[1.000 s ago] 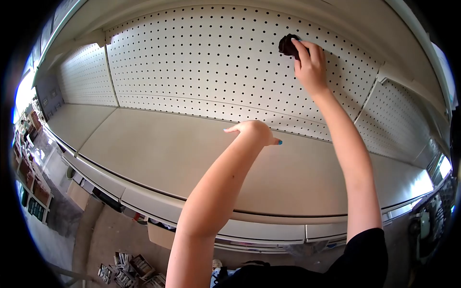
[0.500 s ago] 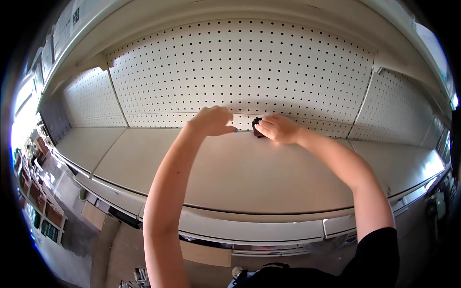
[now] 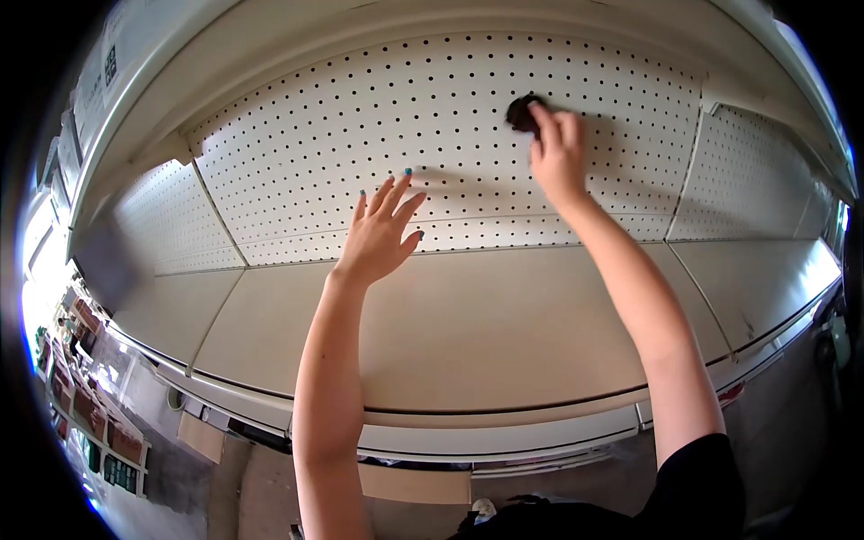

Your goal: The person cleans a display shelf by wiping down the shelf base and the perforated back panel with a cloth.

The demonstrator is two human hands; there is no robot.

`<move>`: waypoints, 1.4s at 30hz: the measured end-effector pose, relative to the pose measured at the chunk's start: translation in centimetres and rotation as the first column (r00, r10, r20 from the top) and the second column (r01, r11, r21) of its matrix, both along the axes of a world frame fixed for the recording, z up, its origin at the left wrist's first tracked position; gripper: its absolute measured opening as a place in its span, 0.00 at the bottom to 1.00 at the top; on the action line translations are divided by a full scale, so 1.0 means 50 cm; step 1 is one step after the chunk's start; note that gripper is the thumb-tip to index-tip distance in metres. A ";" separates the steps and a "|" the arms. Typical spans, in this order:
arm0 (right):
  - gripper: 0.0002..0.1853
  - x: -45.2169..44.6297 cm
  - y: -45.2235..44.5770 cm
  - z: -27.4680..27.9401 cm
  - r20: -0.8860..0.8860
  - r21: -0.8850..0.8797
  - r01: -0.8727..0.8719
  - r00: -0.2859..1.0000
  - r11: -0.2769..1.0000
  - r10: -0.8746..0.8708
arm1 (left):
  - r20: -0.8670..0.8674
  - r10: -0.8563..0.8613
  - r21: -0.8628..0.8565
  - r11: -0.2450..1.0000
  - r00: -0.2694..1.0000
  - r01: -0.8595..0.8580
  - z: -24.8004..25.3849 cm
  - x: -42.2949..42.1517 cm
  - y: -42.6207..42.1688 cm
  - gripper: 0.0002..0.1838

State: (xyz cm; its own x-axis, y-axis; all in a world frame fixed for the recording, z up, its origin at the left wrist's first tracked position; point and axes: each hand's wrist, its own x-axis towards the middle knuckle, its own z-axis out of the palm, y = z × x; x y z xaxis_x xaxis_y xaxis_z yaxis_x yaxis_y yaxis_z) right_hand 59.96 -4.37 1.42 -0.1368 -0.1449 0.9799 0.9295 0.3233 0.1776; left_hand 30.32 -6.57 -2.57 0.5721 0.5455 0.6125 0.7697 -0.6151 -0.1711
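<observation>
A dark crumpled cloth (image 3: 523,114) is pressed to the upper part of the white pegboard back panel (image 3: 459,135), with my right hand (image 3: 560,155) closed on it. Left of it and lower, my left hand (image 3: 382,232) has its fingers spread in front of the panel, and nothing is in it. Whether its fingertips touch the panel I cannot tell. Below both hands runs the beige shelf surface (image 3: 513,324).
An upper shelf edge (image 3: 297,36) arches over the panel. Seams split the shelf into sections. Below the front edge are a cardboard box (image 3: 414,484) and the floor. Stocked racks (image 3: 99,418) stand at the far left.
My right hand and the cloth have moved down to the panel's base, then up again. My left hand has moved left and opened out, fingers pointing up. The view has shifted.
</observation>
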 end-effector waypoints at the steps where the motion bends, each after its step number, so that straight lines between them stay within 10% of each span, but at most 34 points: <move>1: 0.21 -0.013 0.002 -0.026 0.134 -0.006 -0.006 0.991 1.000 0.006 | 0.004 0.017 -0.004 1.000 1.000 -0.017 -0.002 0.001 -0.002 0.29; 6: 0.16 -0.070 -0.009 -0.183 0.631 -0.334 0.030 0.750 0.942 0.200 | -0.036 0.084 -0.119 0.989 0.996 -0.088 -0.008 -0.007 -0.008 0.31; 19: 0.17 -0.076 -0.039 -0.198 0.648 -0.430 0.178 0.743 0.885 0.166 | -0.089 0.163 -0.224 0.958 0.983 -0.179 -0.014 -0.028 -0.015 0.30; 29: 0.21 -0.055 -0.042 -0.091 0.138 -0.194 -0.034 0.989 0.980 0.061 | -0.007 0.126 -0.031 0.992 0.992 -0.126 -0.017 -0.018 -0.011 0.18; 38: 0.21 -0.065 -0.032 -0.003 -0.332 -0.123 0.078 0.936 0.989 -0.115 | -0.003 0.021 0.303 0.953 1.000 -0.019 0.060 -0.100 0.028 0.22; 42: 0.19 -0.123 -0.021 -0.092 -0.088 -0.249 -0.081 0.994 0.965 0.060 | 0.043 -0.016 0.308 0.951 0.999 0.002 0.055 -0.136 0.061 0.25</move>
